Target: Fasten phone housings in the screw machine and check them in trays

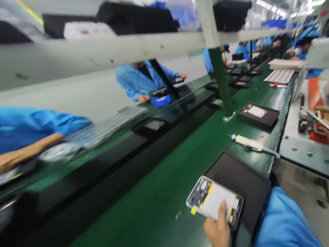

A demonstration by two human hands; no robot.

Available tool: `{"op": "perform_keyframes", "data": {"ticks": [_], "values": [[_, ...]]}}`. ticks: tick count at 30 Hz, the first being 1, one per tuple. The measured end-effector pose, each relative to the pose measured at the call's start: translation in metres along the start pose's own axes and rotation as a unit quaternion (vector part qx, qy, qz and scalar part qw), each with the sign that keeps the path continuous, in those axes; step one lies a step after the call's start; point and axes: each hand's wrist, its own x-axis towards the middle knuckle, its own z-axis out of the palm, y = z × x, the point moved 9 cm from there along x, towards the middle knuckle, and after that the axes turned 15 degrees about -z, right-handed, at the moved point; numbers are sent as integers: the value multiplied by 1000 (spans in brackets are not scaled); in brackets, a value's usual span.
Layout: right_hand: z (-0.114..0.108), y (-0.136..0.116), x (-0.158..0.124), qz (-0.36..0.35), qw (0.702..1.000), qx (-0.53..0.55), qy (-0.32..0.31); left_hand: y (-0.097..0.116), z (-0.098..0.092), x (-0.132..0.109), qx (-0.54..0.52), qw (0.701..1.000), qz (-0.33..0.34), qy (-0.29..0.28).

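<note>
Apparently light, stiff, slick, fragile: opened phone [214,197], over green surface [154,195]; best held by outer edges | left hand [218,231], fingers [222,209]: one laid on phone's face, pinch underneath cannot tell | black tray [245,183]: right, phone's end overlapping it in view

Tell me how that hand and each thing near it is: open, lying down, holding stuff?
Near smartphone: open, insides showing
Hand: touching near smartphone
Near black tray: flat, partly hidden
Electric screwdriver: lying down; on or off, can't tell
Next black tray: holding another smartphone
</note>
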Motion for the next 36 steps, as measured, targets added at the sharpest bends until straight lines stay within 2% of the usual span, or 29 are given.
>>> {"op": "perform_keyframes", "data": {"ticks": [2,3,5,6,7,8,10,12,14,16,18,21,23,25,28,30,32,34,36], "values": [[-7,-75,9,-102,983,150,24,2,-3,1,-52,998,8,-21],[-7,-119,12,-165,952,256,18,5,-7,0,-75,997,13,-19],[-9,-201,14,-257,869,423,26,11,-23,-5,-105,994,24,16],[-8,-235,13,-289,838,462,37,14,-32,-9,-115,992,27,34],[-3,-265,11,-312,822,474,41,17,-41,-13,-124,991,29,49],[4,-290,9,-329,816,473,37,19,-50,-17,-128,990,29,59],[24,-324,1,-348,812,469,-17,19,-67,-24,-120,991,18,65],[37,-334,-10,-345,793,492,-102,14,-79,-31,-93,994,-3,54],[33,-322,-20,-318,769,529,-164,6,-81,-40,-37,999,-23,16],[16,-295,-20,-253,765,568,-167,-5,-67,-53,54,997,-28,-48],[-2,-268,-20,-155,763,608,-159,-16,-39,-72,162,979,-4,-123],[-11,-255,-29,-20,753,629,-192,-26,28,-114,272,922,82,-265],[-10,-250,-34,42,779,593,-200,-24,71,-142,295,884,137,-335],[-7,-237,-33,83,814,546,-179,-17,103,-159,314,859,172,-365],[-3,-197,-18,93,847,505,-134,-5,130,-172,347,816,234,-399],[2,-150,-4,90,883,451,-99,6,127,-176,337,784,314,-416],[9,-92,11,98,924,363,-73,19,104,-173,312,769,414,-374],[18,-32,28,118,950,285,-48,29,71,-156,298,768,494,-277],[31,25,47,153,959,236,-42,34,44,-123,305,779,522,-167]]}}
